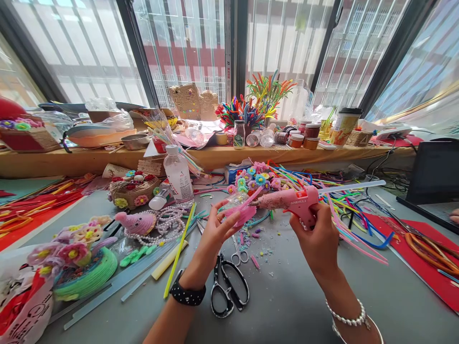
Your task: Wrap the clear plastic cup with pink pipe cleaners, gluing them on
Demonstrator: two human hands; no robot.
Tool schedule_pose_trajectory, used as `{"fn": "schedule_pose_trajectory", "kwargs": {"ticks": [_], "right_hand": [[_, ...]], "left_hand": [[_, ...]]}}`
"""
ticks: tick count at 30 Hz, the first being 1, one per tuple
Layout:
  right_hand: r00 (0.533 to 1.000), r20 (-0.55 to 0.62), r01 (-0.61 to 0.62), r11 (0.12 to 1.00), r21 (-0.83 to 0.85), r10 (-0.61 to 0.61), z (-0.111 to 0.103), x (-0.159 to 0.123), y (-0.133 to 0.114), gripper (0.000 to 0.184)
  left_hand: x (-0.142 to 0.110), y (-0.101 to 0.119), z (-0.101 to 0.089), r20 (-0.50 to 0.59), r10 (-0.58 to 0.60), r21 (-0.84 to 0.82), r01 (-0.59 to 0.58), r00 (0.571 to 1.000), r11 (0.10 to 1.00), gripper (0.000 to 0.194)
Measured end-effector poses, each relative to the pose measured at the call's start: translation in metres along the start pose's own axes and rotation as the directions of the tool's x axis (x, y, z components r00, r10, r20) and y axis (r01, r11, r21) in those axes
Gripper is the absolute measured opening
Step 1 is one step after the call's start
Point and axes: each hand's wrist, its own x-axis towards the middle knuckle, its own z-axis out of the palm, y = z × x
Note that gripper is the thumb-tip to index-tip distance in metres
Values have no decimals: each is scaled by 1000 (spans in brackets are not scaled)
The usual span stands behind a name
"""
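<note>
My left hand (218, 223) is closed on a pink fuzzy pipe-cleaner piece (244, 214), held up over the table. Wrapped round the handle of a pink hot glue gun (301, 204) is my right hand (317, 234). The gun points left, its nozzle right at the pink piece; whether they touch I cannot tell. A translucent glue stick (353, 186) juts from its back. Below my hands lie black-handled scissors (229, 292) and smaller scissors (239, 253), among pink and blue fuzzy scraps (255, 262).
A plastic bottle (178, 177), bead strings (172, 222) and a green flower pot (88, 274) stand left. Loose pipe cleaners (353, 215) spread at right, near orange-handled pliers (426, 248) and a laptop (433, 177). Another person's hand (455, 216) shows at the right edge. Jars (296, 140) line the sill.
</note>
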Motion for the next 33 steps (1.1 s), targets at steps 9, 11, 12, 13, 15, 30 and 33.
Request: {"fn": "schedule_pose_trajectory", "kwargs": {"ticks": [9, 11, 12, 13, 15, 30, 33], "right_hand": [[999, -14, 35, 998, -45, -35, -1, 0, 1, 20], [999, -20, 41, 998, -47, -42, -2, 1, 0, 19], [999, -24, 43, 998, -46, -44, -2, 1, 0, 19], [999, -27, 45, 998, -43, -46, -2, 1, 0, 19], [998, -31, 52, 998, -37, -53, -3, 2, 0, 19], [986, -90, 136, 988, -71, -142, -3, 3, 2, 14], [986, -88, 138, 988, -67, -144, -3, 4, 2, 14]], "left_hand": [[2, -1, 0, -16, 1, -30, -2, 1000, 1000, 60], [3, -2, -1, -15, 2, -35, -2, 1000, 999, 61], [3, -3, -1, -13, 3, -36, -4, 1000, 999, 60], [4, -3, -1, -10, 5, -35, -5, 1000, 999, 60], [4, -3, -2, -6, 6, -32, -7, 1000, 999, 59], [5, -3, -2, 1, -8, -34, 8, 1000, 999, 59], [4, -2, -1, 0, -12, -49, 12, 1000, 999, 57]]}}
